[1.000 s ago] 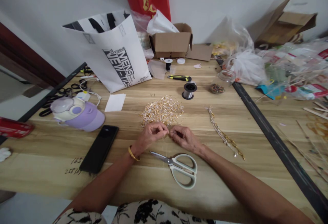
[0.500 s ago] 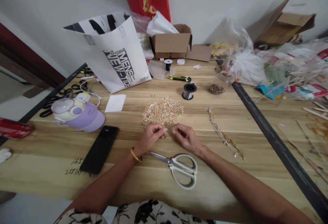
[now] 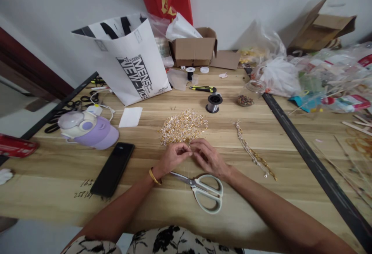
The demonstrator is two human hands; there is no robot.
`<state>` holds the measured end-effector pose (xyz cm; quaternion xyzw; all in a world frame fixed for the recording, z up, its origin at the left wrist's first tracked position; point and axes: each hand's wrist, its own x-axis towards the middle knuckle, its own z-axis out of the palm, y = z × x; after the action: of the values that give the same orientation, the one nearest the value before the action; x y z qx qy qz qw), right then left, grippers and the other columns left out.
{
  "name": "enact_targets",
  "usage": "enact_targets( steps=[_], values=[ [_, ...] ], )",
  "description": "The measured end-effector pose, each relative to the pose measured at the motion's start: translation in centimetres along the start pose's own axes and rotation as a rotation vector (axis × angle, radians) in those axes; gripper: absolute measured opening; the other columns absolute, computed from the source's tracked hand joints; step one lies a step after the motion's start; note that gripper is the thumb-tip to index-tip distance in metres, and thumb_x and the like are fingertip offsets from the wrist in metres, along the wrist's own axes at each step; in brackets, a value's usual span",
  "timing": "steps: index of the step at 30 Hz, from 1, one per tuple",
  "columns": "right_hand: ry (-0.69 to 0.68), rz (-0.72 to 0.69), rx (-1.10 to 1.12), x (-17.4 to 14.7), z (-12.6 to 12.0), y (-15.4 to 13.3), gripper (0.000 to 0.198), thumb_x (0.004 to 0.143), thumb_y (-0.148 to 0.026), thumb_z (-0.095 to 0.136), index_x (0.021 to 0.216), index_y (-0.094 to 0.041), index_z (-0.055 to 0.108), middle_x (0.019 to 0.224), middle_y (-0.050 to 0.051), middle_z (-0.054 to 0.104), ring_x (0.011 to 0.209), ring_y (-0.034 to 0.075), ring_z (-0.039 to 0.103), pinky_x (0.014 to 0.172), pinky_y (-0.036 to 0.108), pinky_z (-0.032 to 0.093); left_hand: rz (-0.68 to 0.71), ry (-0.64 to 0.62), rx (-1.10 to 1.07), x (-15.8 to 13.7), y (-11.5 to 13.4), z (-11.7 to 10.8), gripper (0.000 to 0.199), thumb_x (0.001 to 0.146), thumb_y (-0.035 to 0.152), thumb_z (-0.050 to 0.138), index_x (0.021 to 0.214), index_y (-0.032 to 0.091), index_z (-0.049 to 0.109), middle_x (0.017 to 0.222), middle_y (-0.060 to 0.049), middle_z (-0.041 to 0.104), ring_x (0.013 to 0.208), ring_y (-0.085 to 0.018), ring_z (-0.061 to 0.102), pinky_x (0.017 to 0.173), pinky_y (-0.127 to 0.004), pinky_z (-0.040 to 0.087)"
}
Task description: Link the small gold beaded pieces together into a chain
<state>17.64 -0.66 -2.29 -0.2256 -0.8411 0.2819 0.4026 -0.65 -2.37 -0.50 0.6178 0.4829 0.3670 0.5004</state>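
Note:
My left hand (image 3: 176, 155) is closed in a pinch, with thumb and forefinger together at the near edge of a pile of small gold and silver beads or chain pieces (image 3: 183, 126). What sits between those fingertips is too small to make out. My right hand (image 3: 209, 156) meets it from the right, fingers bent and their tips pressed close to the left fingertips; whatever they grip is hidden. Just below both hands lie scissors (image 3: 200, 190) with pale handles. Gold and silver chains (image 3: 252, 151) stretch along the table on the right.
A wire spool (image 3: 214, 103), a yellow-black utility knife (image 3: 202, 89) and a glass jar (image 3: 252, 93) of beads stand behind the pile. To the left are a phone (image 3: 112, 169), a purple bottle (image 3: 93, 130), and a large white bag (image 3: 130, 60). Plastic bags (image 3: 279, 76) lie at right.
My hands have come together, and the fingertips now meet. The right hand's fingers have stretched out a little to the left. The scissors and pile have stayed in place.

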Motion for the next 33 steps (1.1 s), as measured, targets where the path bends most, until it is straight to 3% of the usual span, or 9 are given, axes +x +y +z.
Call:
enact_targets(
  steps=[4, 16, 33],
  values=[
    [-0.041, 0.013, 0.018, -0.01, 0.18, 0.24, 0.031, 0.093, -0.016, 0.043, 0.123, -0.020, 0.045, 0.110, 0.013, 0.059, 0.103, 0.022, 0.057, 0.087, 0.039, 0.050, 0.020, -0.015, 0.004, -0.02, 0.18, -0.11, 0.013, 0.076, 0.023, 0.062, 0.072, 0.012, 0.062, 0.069, -0.002, 0.063, 0.065, -0.012, 0.056, 0.063, -0.021, 0.044],
    [-0.009, 0.113, 0.031, 0.29, -0.05, -0.19, 0.010, 0.091, -0.021, 0.050, 0.096, -0.018, 0.058, 0.085, 0.007, 0.061, 0.075, 0.016, 0.057, 0.066, 0.029, 0.047, -0.011, 0.037, -0.060, 0.05, 0.60, -0.22, 0.015, 0.075, 0.025, 0.063, 0.070, 0.011, 0.060, 0.065, -0.001, 0.060, 0.062, -0.011, 0.054, 0.060, -0.021, 0.043],
    [-0.029, 0.254, 0.102, 0.46, -0.04, 0.01, 0.014, 0.089, -0.026, 0.052, 0.082, -0.016, 0.058, 0.072, 0.002, 0.056, 0.062, 0.012, 0.049, 0.057, 0.024, 0.038, 0.048, 0.054, 0.057, -0.18, 0.59, 0.08, 0.013, 0.078, 0.023, 0.060, 0.073, 0.012, 0.061, 0.070, -0.002, 0.062, 0.068, -0.012, 0.057, 0.064, -0.022, 0.045]
  ],
)
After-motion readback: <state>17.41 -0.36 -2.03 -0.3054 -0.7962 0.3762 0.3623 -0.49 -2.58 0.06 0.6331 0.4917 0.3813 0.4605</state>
